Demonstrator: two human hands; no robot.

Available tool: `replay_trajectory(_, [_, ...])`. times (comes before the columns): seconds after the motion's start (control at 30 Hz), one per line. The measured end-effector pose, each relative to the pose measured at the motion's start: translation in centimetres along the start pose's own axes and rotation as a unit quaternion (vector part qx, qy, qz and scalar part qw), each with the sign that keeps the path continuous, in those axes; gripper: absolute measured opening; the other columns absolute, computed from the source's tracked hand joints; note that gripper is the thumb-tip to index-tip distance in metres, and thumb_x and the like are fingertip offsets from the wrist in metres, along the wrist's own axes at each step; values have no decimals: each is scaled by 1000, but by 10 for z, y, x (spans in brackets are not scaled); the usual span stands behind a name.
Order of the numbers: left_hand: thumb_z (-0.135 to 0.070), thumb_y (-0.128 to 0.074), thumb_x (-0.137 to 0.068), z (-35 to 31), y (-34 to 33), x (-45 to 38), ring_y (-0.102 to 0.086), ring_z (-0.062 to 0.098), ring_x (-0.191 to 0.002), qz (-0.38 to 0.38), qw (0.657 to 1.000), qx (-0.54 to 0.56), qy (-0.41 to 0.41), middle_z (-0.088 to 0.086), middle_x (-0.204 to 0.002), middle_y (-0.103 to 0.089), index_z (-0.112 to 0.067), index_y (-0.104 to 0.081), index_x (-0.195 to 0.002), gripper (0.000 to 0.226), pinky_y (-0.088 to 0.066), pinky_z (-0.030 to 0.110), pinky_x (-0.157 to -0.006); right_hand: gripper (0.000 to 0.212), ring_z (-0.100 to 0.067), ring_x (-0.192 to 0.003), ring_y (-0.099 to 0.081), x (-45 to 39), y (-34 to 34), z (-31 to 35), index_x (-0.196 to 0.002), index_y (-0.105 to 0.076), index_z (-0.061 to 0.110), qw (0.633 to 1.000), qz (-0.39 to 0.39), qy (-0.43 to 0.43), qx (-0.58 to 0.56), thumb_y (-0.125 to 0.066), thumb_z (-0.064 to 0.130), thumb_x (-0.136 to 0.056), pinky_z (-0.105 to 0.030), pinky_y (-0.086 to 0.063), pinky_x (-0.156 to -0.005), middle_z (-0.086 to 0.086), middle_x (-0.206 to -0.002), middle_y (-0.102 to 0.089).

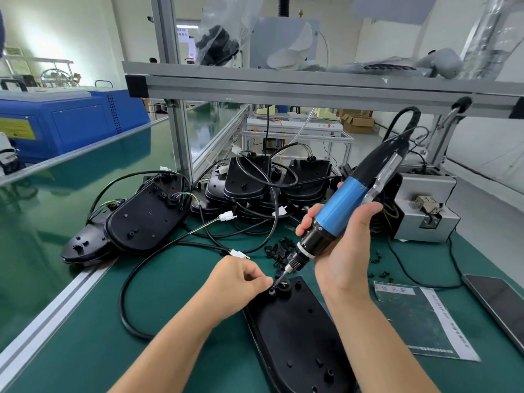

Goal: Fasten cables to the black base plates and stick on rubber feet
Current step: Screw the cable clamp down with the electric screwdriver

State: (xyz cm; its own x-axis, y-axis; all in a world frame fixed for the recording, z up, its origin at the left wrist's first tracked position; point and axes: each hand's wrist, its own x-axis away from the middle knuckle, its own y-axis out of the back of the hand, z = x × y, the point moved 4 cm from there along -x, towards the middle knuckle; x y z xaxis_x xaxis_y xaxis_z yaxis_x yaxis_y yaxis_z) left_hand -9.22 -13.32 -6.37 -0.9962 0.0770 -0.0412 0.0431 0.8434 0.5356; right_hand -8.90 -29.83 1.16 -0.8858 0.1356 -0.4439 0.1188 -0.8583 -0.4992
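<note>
A black base plate lies on the green mat in front of me, narrow end away. My right hand grips a blue and black electric screwdriver, tilted, its bit tip down at the plate's far end. My left hand pinches a small black clamp right under the bit, beside the plate's round cable boss. A black cable loops left from the plate, ending in a white connector.
Two base plates lie at the left and a stack of more plates with cables stands behind. Loose black clips lie by the screwdriver. A grey screw feeder, a plastic bag and a dark tablet are at the right. An aluminium shelf frame crosses overhead.
</note>
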Motion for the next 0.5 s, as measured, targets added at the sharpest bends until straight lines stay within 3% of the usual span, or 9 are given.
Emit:
replay_trajectory(0.1, [-28, -72, -82, 2, -1, 0, -38, 7, -48, -14, 1000, 6, 12, -7, -52, -50, -15, -70, -66, 21, -34, 16, -49, 93, -22, -63, -56, 2, -7, -3, -122, -44, 4, 999, 23, 19, 44, -48, 82, -73, -31, -50, -61, -7, -79, -59])
replay_trajectory(0.2, [-28, -72, -82, 2, -3, -1, -36, 10, -49, -27, 1000, 7, 15, -5, -53, -47, -9, -68, -67, 23, -32, 17, -48, 95, -24, -63, -56, 4, -10, -4, -125, -41, -1, 996, 37, 38, 68, -45, 81, -77, -31, -49, -61, -9, -81, -59])
replay_trajectory(0.37, [-29, -72, -81, 4, -4, -1, -39, 13, -53, -28, 999, 30, 32, 0, -57, -52, -9, -68, -68, 24, -34, 19, -50, 83, -25, -64, -56, 4, -11, -7, -126, -43, 10, 993, 52, 51, 91, -43, 79, -80, -33, -50, -62, -8, -81, -59])
replay_trajectory(0.5, [-30, -73, -81, 5, -4, 0, -40, 14, -55, -22, 998, 42, 42, 1, -59, -52, -9, -68, -69, 24, -34, 18, -51, 60, -24, -65, -57, 7, -15, -6, -118, -48, 27, 988, 77, 65, 114, -42, 75, -83, -34, -51, -63, -10, -84, -58])
